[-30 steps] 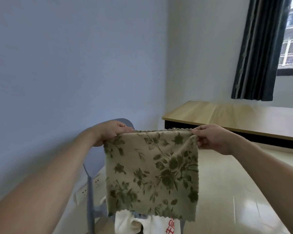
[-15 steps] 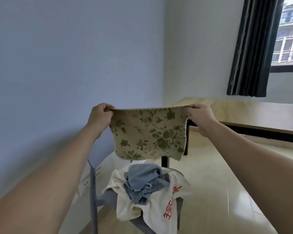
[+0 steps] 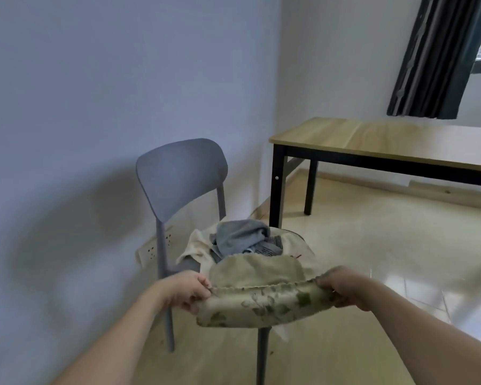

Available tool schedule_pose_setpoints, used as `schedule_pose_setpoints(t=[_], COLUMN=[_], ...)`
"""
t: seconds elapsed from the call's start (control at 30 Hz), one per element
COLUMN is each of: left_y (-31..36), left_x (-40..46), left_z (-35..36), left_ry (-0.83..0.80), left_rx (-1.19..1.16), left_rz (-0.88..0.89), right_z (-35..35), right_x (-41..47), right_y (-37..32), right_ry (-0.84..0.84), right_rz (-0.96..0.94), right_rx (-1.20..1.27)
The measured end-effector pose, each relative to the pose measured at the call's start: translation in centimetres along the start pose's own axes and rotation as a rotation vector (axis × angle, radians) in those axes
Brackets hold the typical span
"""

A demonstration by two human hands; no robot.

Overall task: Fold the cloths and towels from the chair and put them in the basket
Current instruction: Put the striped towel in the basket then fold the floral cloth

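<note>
A beige cloth with a green flower print (image 3: 261,301) is stretched between my two hands over the front of the grey chair (image 3: 178,173). My left hand (image 3: 188,291) pinches its left corners and my right hand (image 3: 342,290) pinches its right corners. The cloth bulges upward behind the held edge and curls under in front. On the chair seat lie a crumpled grey-blue towel (image 3: 242,240) and, under it, a cream cloth (image 3: 197,245) with red print. No basket is in view.
A wooden table with black legs (image 3: 372,140) stands at the right by a dark curtain (image 3: 439,56). A white power strip (image 3: 150,248) lies on the floor by the wall, behind the chair. Glossy tiled floor spreads to the right.
Both hands have come down from chest height to just above the chair seat, still holding the floral cloth. The cloth now lies near horizontal and billows instead of hanging flat.
</note>
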State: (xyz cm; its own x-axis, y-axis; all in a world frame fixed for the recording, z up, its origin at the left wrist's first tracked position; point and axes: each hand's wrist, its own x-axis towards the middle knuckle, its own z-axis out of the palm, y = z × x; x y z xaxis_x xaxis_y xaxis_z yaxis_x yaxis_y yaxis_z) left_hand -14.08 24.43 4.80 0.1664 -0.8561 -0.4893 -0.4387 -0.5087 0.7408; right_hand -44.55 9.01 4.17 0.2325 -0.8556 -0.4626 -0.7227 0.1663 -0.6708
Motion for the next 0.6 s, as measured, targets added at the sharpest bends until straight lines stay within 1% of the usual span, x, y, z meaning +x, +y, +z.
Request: schedule_pose_setpoints(t=[0.07,0.17,0.3,0.37,0.43,0.53,0.6], left_y=[-1.1,-0.9,-0.2,-0.5,-1.1,-2.3,-3.5], left_x=[1.6,3.9,7.3,8.9,10.1,11.9,12.6], left_z=[0.7,0.3,-1.0,-1.2,-0.5,1.4,2.6], left_ry=[0.038,0.186,0.443,0.555,0.607,0.620,0.639], left_rx=[0.047,0.029,-0.167,-0.200,-0.206,-0.218,-0.184], left_rz=[-0.048,-0.039,0.028,0.040,0.035,-0.003,0.021], right_z=[-0.1,-0.5,0.0,0.9,2.0,3.9,5.0], right_x=[0.7,1.9,4.8,6.8,8.7,10.9,12.2], right_y=[0.8,-0.4,-2.7,-3.6,-3.9,-3.2,-2.1], right_ry=[-0.012,-0.016,0.061,0.103,0.136,0.166,0.196], right_rz=[-0.009,-0.064,-0.123,-0.139,-0.137,-0.103,-0.103], right_rx=[0.014,0.089,0.184,0.234,0.276,0.320,0.304])
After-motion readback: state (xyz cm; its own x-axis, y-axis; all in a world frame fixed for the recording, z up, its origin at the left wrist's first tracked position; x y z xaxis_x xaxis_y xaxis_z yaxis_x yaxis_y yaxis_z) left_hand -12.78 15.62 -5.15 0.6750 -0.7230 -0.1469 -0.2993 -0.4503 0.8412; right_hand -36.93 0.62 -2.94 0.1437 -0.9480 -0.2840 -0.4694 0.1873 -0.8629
